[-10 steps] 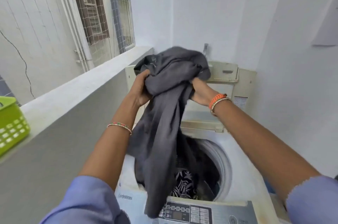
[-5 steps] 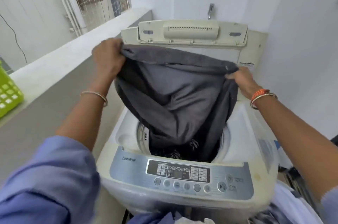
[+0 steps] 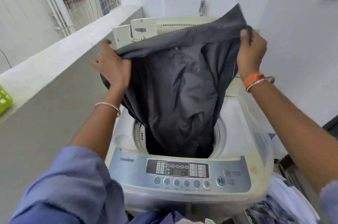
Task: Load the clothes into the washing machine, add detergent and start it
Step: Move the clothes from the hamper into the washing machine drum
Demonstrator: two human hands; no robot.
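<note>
A white top-loading washing machine (image 3: pixel 237 119) stands in front of me with its lid (image 3: pixel 164 26) raised at the back. A dark grey garment (image 3: pixel 175 85) is stretched wide above the drum opening, and its lower end hangs down into the drum. My left hand (image 3: pixel 111 64) grips the garment's left edge. My right hand (image 3: pixel 251 50) grips its upper right edge, held a little higher. The control panel (image 3: pixel 179 170) with its buttons and display faces me at the front. What lies in the drum is hidden by the garment.
A low grey parapet wall (image 3: pixel 60 55) runs along the left, with a green basket (image 3: pixel 4 99) on its ledge. White walls close in behind and on the right, with a tap (image 3: pixel 202 7) above the lid. More clothes (image 3: pixel 274 211) lie at the bottom right.
The bunched garment has been spread open between both hands and lowered into the drum. My right hand has risen above the left, tilting the top edge. The patterned clothes inside are now covered.
</note>
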